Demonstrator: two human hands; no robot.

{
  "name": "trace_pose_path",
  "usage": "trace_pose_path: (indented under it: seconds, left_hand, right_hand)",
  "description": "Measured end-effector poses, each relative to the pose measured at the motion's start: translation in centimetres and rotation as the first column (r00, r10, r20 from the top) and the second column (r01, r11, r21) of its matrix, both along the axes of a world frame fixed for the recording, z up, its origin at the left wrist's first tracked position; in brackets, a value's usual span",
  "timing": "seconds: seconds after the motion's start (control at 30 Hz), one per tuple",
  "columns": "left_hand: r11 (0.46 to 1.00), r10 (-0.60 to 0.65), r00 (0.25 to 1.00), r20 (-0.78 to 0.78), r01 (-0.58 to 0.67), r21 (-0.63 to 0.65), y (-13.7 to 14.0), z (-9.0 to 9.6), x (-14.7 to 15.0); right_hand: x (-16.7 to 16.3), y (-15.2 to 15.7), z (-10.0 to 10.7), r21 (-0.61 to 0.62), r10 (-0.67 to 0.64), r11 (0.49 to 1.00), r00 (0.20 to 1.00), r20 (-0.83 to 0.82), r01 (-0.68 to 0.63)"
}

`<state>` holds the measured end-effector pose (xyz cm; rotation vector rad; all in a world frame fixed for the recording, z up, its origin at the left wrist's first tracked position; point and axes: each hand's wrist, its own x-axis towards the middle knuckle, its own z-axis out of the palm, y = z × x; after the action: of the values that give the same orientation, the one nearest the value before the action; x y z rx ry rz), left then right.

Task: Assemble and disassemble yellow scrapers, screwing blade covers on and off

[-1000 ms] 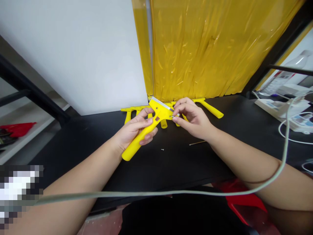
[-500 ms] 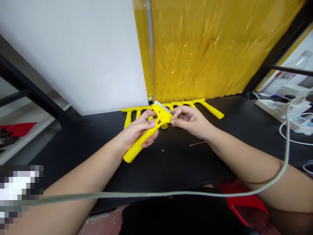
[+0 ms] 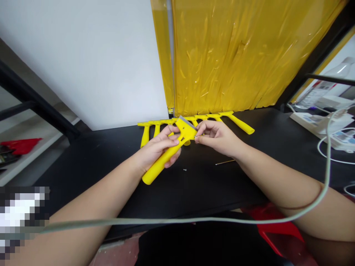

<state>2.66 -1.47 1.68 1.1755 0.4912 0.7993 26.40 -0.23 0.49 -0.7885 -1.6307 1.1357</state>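
Note:
My left hand (image 3: 158,147) grips a yellow plastic scraper (image 3: 166,155) by its handle, tilted so the head with its thin metal blade (image 3: 188,122) points up and away. My right hand (image 3: 216,137) is at the right side of the scraper head, thumb and forefinger pinched on a tiny metal part, likely a screw (image 3: 196,136), touching the head. Both hands hover just above the black table (image 3: 177,184).
A row of several more yellow scrapers (image 3: 238,123) lies at the table's back edge under a yellow plastic curtain (image 3: 238,55). A loose screw (image 3: 184,170) and a thin metal pin (image 3: 224,162) lie on the table. A grey cable (image 3: 166,220) crosses the foreground. White power strips (image 3: 318,122) sit far right.
The scraper head has dropped slightly and tilted, so the blade now shows edge-on. My right hand's fingers have closed in and pinch tighter at the head's right side.

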Motion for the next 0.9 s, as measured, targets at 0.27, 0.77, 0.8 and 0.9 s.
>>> trace_pose_path:
  seconds: [0.27,0.77,0.8,0.9]
  left_hand:
    - [0.998,-0.033,0.999,-0.039,0.035,0.046,0.23,-0.41,-0.16]
    - [0.996,0.012,0.998,-0.061,-0.006,0.089,0.34,-0.24,-0.17]
    - [0.996,0.012,0.998,-0.063,-0.006,0.088,0.33,-0.26,-0.17]
    - [0.997,0.008,0.998,-0.064,-0.003,0.074,0.30,-0.30,-0.14]
  right_hand:
    - [0.25,0.24,-0.16,-0.117,0.048,0.992,0.996,-0.069,-0.056]
    - [0.47,0.51,-0.14,-0.153,0.057,0.986,0.994,-0.092,-0.071]
    - [0.45,0.57,-0.22,-0.152,0.056,0.986,0.995,-0.087,-0.069]
    - [0.46,0.70,-0.44,-0.118,0.041,0.992,0.997,-0.072,-0.049]
